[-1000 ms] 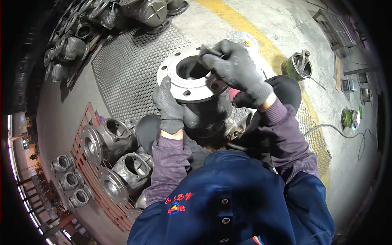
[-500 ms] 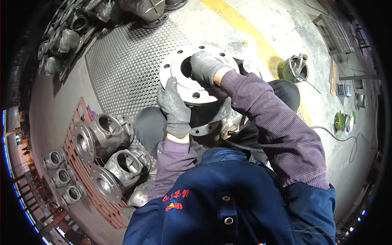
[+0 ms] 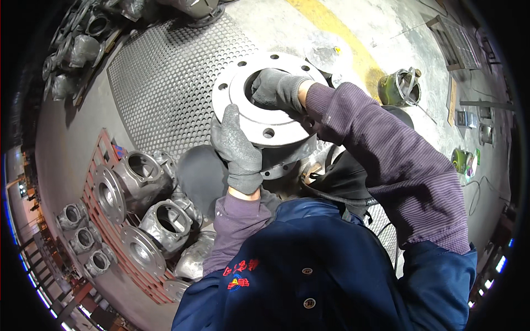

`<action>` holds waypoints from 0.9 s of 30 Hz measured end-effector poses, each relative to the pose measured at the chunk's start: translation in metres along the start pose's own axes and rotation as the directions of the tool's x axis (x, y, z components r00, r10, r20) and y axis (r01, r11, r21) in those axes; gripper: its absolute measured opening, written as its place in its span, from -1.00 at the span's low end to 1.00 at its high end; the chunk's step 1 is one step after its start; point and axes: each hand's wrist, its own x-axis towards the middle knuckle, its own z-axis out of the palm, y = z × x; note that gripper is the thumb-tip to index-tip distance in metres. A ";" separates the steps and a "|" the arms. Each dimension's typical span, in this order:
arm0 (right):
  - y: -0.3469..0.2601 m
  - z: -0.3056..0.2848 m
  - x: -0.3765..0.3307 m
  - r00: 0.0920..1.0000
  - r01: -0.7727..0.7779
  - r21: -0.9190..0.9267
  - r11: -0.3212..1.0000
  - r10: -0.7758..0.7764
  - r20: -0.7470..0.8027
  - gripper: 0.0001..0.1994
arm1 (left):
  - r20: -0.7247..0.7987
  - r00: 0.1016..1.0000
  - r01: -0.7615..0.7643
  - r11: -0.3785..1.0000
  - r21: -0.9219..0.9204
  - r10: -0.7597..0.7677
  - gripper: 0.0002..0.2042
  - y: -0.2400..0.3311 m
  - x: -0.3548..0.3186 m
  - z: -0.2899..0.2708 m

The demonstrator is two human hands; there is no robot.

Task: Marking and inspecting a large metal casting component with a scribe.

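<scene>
A large grey cast valve body [image 3: 276, 129] stands upright in front of me, its round bolt-holed flange facing up. My left hand [image 3: 237, 149], in a grey glove, grips the near left edge of that flange. My right hand [image 3: 276, 88], also gloved, reaches down into the flange's central bore, fingers inside the opening. Whether it holds anything in there is hidden.
A perforated metal plate [image 3: 165, 77] lies on the floor behind the valve. Several grey flanged valve bodies [image 3: 143, 209] sit on a red pallet at my left; more are stacked at the top left [image 3: 77, 44]. A green canister [image 3: 400, 88] stands beyond a yellow floor stripe [image 3: 337, 27].
My right hand has moved from the flange's upper rim down into the bore. My left hand has slid slightly up the flange edge. The view has drawn closer to the valve.
</scene>
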 end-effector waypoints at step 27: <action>0.018 0.046 0.026 0.943 0.244 -0.395 0.886 -0.312 -0.117 -0.64 | -0.088 0.994 0.066 0.996 0.057 -0.061 -0.44 0.008 0.000 0.003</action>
